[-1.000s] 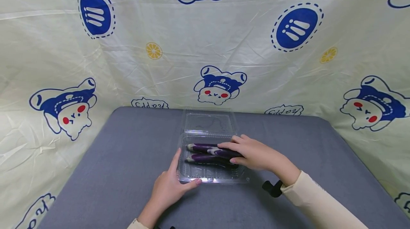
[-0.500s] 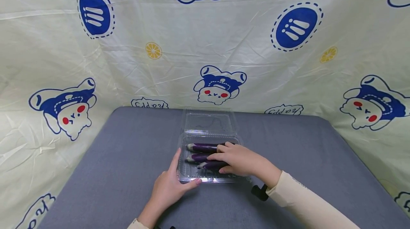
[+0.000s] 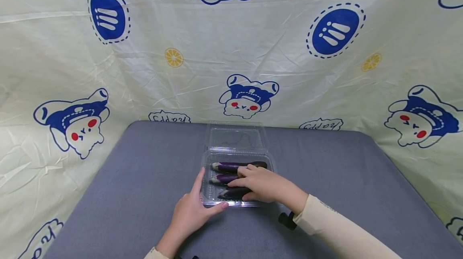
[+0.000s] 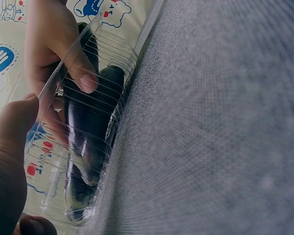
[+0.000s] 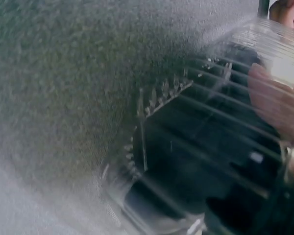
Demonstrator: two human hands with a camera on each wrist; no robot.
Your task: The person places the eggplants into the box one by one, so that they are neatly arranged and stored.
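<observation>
In the head view, a clear plastic clamshell box (image 3: 207,194) lies with its lid (image 3: 235,139) folded back. Three purple eggplants with pale ends lie side by side in it: the back eggplant (image 3: 227,167), the middle eggplant (image 3: 221,179) and the front eggplant (image 3: 231,193). My right hand (image 3: 269,184) grips the front eggplant and covers its right end, along with part of the middle one. My left hand (image 3: 189,212) rests at the box's front left corner, thumb along the front rim and index finger straight along the left side. Through the ribbed wall, the left wrist view shows dark eggplants (image 4: 108,95).
A grey cloth-covered table (image 3: 144,186) spreads around the box. Behind it hangs a pale printed curtain (image 3: 246,62), close to the lid's far edge. A black wrist device (image 3: 287,220) sits below my right sleeve.
My right hand has moved toward me and left with its eggplant, from on top of the other two down to the front of the box. My left hand has stayed still.
</observation>
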